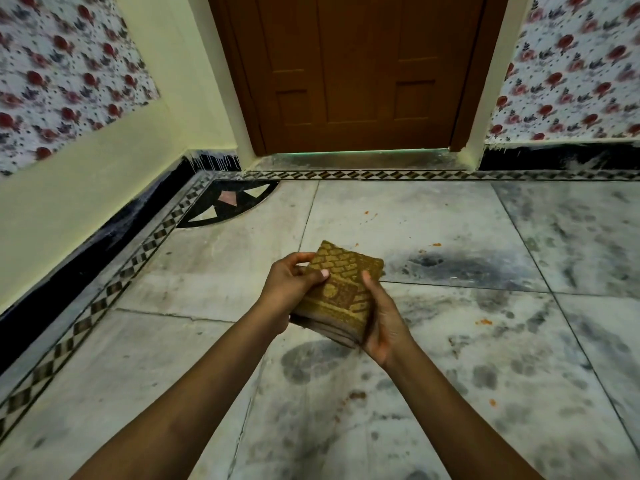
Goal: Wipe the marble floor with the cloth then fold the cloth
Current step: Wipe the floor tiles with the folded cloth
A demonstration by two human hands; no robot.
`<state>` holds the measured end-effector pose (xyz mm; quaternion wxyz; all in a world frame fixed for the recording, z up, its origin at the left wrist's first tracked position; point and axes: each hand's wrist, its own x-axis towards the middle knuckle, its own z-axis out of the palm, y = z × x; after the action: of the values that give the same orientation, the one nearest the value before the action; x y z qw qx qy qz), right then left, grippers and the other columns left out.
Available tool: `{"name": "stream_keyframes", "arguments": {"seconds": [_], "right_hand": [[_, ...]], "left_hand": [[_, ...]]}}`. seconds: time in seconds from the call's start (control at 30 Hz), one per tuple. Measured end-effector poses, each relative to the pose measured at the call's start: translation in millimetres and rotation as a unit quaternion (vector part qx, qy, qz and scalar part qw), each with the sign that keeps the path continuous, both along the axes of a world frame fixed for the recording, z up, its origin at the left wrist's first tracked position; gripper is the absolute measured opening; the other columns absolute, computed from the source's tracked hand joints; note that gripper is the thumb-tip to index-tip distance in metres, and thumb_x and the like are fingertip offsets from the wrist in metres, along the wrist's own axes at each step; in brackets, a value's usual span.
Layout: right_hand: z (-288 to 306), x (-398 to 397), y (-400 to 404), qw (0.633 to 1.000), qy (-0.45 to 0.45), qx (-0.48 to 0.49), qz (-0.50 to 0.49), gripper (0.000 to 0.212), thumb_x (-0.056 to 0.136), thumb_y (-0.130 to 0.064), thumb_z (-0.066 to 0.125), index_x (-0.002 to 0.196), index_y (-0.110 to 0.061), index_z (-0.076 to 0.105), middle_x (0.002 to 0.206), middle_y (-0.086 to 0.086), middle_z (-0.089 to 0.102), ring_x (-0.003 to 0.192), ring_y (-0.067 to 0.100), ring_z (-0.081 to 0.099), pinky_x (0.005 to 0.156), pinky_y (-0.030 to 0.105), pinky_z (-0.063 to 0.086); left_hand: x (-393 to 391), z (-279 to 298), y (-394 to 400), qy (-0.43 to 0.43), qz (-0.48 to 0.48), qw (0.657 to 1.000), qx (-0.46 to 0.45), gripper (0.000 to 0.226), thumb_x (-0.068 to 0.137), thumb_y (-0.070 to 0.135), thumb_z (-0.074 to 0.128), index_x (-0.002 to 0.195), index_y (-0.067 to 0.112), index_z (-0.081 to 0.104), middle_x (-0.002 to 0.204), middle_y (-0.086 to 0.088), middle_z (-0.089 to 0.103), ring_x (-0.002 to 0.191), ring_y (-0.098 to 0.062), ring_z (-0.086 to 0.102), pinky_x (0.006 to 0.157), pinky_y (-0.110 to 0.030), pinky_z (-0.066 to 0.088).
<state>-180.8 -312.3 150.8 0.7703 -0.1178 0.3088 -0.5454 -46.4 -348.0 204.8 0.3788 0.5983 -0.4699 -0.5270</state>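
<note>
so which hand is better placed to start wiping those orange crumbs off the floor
Probably the right hand: it cradles the folded cloth from beneath, and most orange crumbs lie on the marble floor on its side. The left hand only pinches the cloth's near-left edge.

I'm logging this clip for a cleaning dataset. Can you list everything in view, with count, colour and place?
cloth: one, mustard-brown patterned, folded, held above the floor
marble floor: grey-white slabs, dark smudges
orange crumbs: several, scattered on floor
door: one, brown wood, shut, straight ahead
floral wall panels: two, white with red flowers, either side of door
left hand: grips cloth's left edge
right hand: grips cloth's right edge
</note>
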Motion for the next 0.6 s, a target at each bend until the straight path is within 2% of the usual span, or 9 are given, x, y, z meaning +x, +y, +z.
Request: {"name": "stream_keyframes", "arguments": {"seconds": [0.07, 0.17, 0.23, 0.3, 0.37, 0.47, 0.53, 0.6], "right_hand": [[-3, 2, 0, 0.999, 0.048, 0.009, -0.014, 0.044, 0.079, -0.030, 0.064, 0.116, -0.007, 0.061, 0.107, 0.016, 0.069, 0.100, 0.034, 0.065, 0.091, 0.049, 0.051], [-6, -3, -1, 0.997, 0.058, 0.030, -0.027, 0.022, 0.088, -0.024, 0.056, 0.103, -0.011, 0.065, 0.088, 0.012, 0.073, 0.083, 0.032, 0.067, 0.077, 0.043, 0.054], [-5, -9, -2, 0.998, 0.039, 0.039, -0.035, 0.023, 0.090, -0.026, 0.049, 0.099, -0.011, 0.065, 0.085, 0.014, 0.073, 0.082, 0.033, 0.066, 0.075, 0.042, 0.053], [-2, -11, -3, 0.997, 0.053, 0.036, -0.035, 0.028, 0.091, -0.027, 0.048, 0.104, -0.009, 0.064, 0.094, 0.016, 0.071, 0.086, 0.034, 0.065, 0.076, 0.042, 0.053], [1, -11, -5, 0.991, 0.125, 0.023, -0.041, 0.026, 0.090, -0.026, 0.054, 0.109, -0.010, 0.063, 0.101, 0.015, 0.069, 0.089, 0.033, 0.065, 0.072, 0.039, 0.054], [1, -16, -8, 0.969, 0.224, -0.007, -0.104, 0.020, 0.088, -0.022, 0.062, 0.106, -0.014, 0.062, 0.097, 0.008, 0.068, 0.086, 0.024, 0.066, 0.061, 0.032, 0.055], [0, -18, -8, 0.961, 0.249, -0.019, -0.119, 0.017, 0.089, -0.021, 0.061, 0.105, -0.016, 0.062, 0.098, 0.006, 0.068, 0.087, 0.021, 0.066, 0.060, 0.030, 0.055], [-1, -19, -8, 0.959, 0.256, -0.021, -0.119, 0.019, 0.090, -0.023, 0.059, 0.108, -0.016, 0.062, 0.102, 0.007, 0.067, 0.090, 0.021, 0.065, 0.063, 0.030, 0.054]], "left_hand": [[0, -5, -3, -0.051, -0.007, 0.998, -0.047, 0.035, 0.080, 0.015, 0.072, 0.113, 0.018, 0.061, 0.091, -0.004, 0.065, 0.089, -0.022, 0.063, 0.076, -0.034, 0.052], [3, -13, -7, -0.124, -0.012, 0.990, -0.070, 0.043, 0.077, 0.025, 0.075, 0.117, 0.023, 0.058, 0.111, -0.003, 0.056, 0.104, -0.021, 0.052, 0.081, -0.033, 0.046], [7, -18, -7, -0.087, -0.044, 0.995, 0.009, 0.070, 0.072, 0.039, 0.076, 0.132, 0.024, 0.045, 0.124, -0.001, 0.049, 0.113, -0.018, 0.048, 0.089, -0.031, 0.041], [10, -24, -4, 0.016, -0.080, 0.992, 0.098, 0.082, 0.064, 0.047, 0.073, 0.136, 0.018, 0.043, 0.125, -0.005, 0.058, 0.111, -0.019, 0.057, 0.091, -0.030, 0.045], [11, -31, -3, 0.082, -0.077, 0.989, 0.100, 0.065, 0.069, 0.039, 0.072, 0.125, 0.009, 0.056, 0.111, -0.008, 0.069, 0.101, -0.020, 0.066, 0.083, -0.029, 0.052], [8, -32, -5, 0.069, -0.050, 0.993, 0.076, 0.036, 0.077, 0.030, 0.071, 0.107, 0.011, 0.068, 0.099, -0.007, 0.073, 0.090, -0.020, 0.068, 0.070, -0.027, 0.054], [5, -34, -7, 0.055, -0.050, 0.992, 0.098, 0.020, 0.079, 0.029, 0.070, 0.094, 0.016, 0.070, 0.095, -0.006, 0.073, 0.089, -0.021, 0.068, 0.073, -0.029, 0.054], [-1, -39, -6, 0.083, -0.046, 0.987, 0.126, 0.003, 0.083, 0.022, 0.065, 0.085, 0.019, 0.065, 0.095, -0.007, 0.070, 0.089, -0.026, 0.065, 0.076, -0.037, 0.051]]}}
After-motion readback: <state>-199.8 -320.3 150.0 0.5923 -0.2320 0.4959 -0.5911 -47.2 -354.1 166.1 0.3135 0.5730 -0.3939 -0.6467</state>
